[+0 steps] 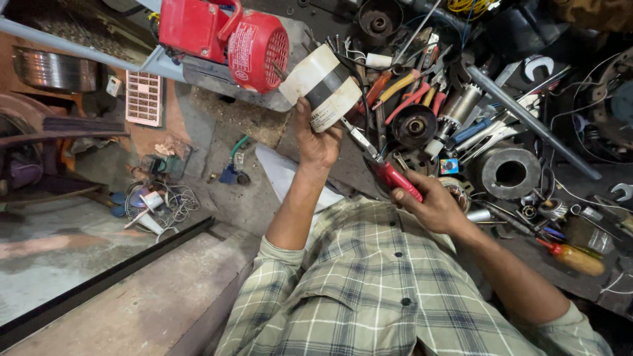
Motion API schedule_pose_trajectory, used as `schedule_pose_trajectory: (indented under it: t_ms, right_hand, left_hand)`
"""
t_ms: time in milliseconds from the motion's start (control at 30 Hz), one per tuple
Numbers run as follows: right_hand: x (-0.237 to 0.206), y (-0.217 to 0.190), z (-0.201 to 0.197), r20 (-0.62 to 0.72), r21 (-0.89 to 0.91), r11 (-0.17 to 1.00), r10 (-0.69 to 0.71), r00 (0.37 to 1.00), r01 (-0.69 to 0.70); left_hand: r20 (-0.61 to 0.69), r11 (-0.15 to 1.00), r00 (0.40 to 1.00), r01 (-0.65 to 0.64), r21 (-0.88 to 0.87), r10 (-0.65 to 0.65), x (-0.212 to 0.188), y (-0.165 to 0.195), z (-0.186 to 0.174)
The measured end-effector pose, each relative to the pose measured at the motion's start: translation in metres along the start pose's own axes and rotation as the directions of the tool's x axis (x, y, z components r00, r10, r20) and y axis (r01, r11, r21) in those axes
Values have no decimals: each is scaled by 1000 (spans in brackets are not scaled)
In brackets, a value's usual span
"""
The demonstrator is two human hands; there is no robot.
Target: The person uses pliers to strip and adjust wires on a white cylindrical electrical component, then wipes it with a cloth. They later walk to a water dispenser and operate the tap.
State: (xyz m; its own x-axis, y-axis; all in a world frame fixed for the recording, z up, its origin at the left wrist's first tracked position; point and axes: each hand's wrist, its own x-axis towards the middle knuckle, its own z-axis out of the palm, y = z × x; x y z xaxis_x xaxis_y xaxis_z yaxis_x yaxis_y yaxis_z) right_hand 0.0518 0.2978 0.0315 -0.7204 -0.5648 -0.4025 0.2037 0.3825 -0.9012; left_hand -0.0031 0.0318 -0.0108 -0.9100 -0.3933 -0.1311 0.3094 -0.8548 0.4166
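Right hand (432, 206) gripping red-handled pliers (386, 166) — left hand (316, 140) round white cylinder (323, 86) — tips hidden.

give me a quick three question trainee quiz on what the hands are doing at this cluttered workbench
1. True or false: the left hand holds up a white cylinder with a black band.
2. What does the right hand grip? A) red-handled pliers B) a hammer C) a paint brush
3. Fill in: the big machine behind the cylinder, the motor, is coloured ____.

Key: 1 true. 2 A, the red-handled pliers, their tip pointing towards the cylinder. 3 red.
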Motion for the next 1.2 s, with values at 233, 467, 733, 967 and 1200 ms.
schedule_pose_trajectory:
  t_ms: [233, 467, 733, 967, 1200]
  right_hand:
    - [3, -11, 8, -268, -699, 689, -500, 823, 192]
    - [0, 44, -9, -196, -469, 847, -377, 905, 251]
    - [2, 107, -23, 213, 684, 729, -236, 948, 28]
    - [-2, 49, -19, -184, -497, 867, -53, 982, -46]
    - [-25, 38, -23, -325, -526, 820, -439, 837, 226]
  left_hand:
    - [-145, 970, 975, -138, 202, 169, -7, -15, 17]
    - [-135, 953, 978, -118, 277, 161, -8, -29, -4]
    - [-133, 994, 987, 79, -74, -89, -2, -39, -9]
    - [-42, 986, 996, -70, 151, 77, -10, -16, 30]
    - [-29, 959, 987, -146, 241, 158, 0, 3, 32]
